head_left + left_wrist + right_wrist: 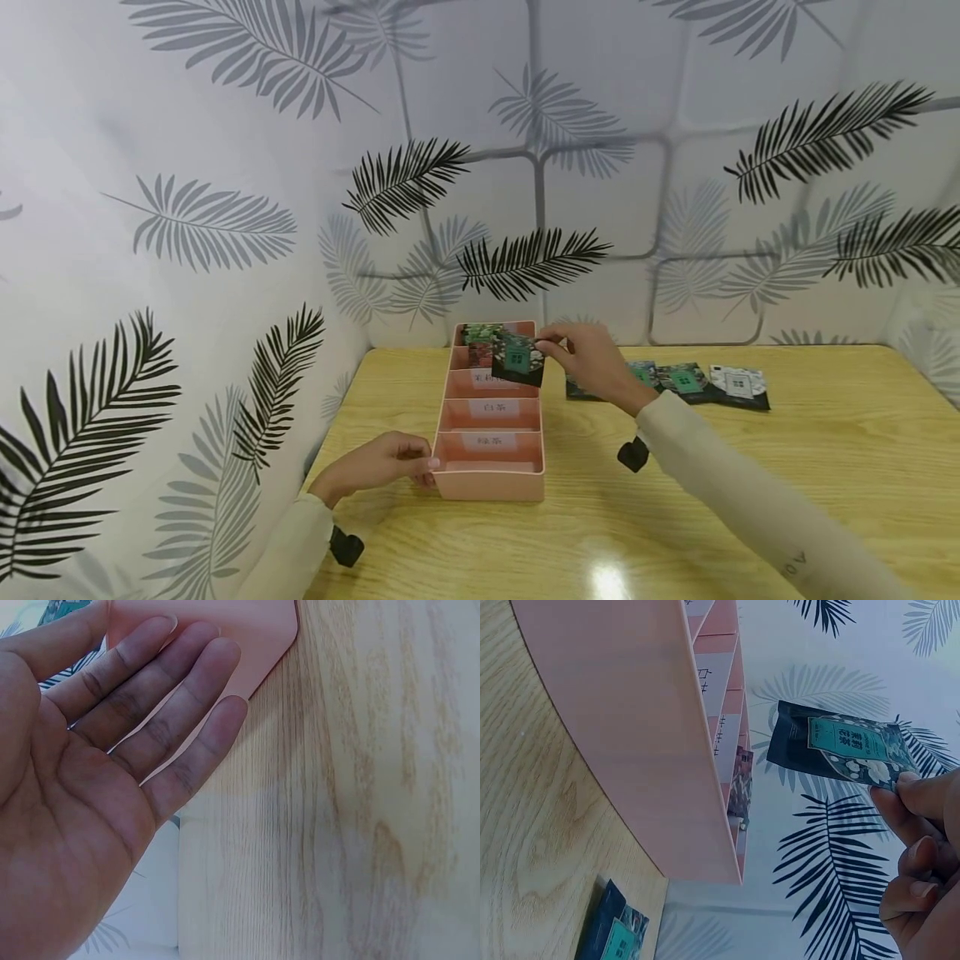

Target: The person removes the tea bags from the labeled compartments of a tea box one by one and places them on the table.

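A long pink divided box (489, 485) stands on the table, with labelled compartments in a row. At its near left corner my left hand (382, 467) holds the box, thumb at the rim and fingers against the outer wall. My right hand (592, 360) pinches a black tea sachet (517, 358) with a green label by its edge, raised above the far half of the box. In the right wrist view the sachet (840, 744) hangs clear of the box between thumb and fingers. Other sachets (482, 335) sit in the two far compartments, partly hidden by the held one.
To the right of the box several sachets lie in a row, among them a black and green one (684, 379) and a white-labelled one (738, 387). My right forearm covers part of that row. Patterned curtain-like walls (600, 200) border the wooden table (675, 517) behind and at left.
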A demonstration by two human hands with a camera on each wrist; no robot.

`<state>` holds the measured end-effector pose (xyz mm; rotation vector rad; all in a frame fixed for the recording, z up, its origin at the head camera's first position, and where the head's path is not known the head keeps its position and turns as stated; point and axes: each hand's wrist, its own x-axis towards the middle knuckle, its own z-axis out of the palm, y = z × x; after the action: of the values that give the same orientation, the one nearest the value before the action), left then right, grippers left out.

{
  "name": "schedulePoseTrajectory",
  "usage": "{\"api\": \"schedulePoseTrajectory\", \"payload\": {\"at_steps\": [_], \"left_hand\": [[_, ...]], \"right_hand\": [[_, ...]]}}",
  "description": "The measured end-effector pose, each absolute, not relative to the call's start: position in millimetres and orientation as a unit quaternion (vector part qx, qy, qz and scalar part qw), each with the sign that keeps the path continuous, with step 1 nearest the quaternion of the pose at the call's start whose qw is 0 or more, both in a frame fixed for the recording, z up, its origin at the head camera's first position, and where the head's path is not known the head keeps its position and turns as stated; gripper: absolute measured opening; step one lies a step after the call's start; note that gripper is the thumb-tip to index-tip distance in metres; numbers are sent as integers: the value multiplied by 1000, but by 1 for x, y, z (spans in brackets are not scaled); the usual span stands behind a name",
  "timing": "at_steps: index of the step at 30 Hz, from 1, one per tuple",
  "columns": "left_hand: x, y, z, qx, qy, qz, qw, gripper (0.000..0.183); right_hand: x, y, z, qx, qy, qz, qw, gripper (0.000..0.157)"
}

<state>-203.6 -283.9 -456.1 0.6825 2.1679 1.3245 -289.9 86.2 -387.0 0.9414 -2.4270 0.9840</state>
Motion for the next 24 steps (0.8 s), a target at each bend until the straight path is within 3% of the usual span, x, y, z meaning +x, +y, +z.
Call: {"api": "schedulePoseTrajectory", "payload": {"at_steps": [24], "left_hand": [[-203,-283,-455,259,795,486,254,28]], "right_hand": [[-263,138,-396,338,-862,337,170,11]]}}
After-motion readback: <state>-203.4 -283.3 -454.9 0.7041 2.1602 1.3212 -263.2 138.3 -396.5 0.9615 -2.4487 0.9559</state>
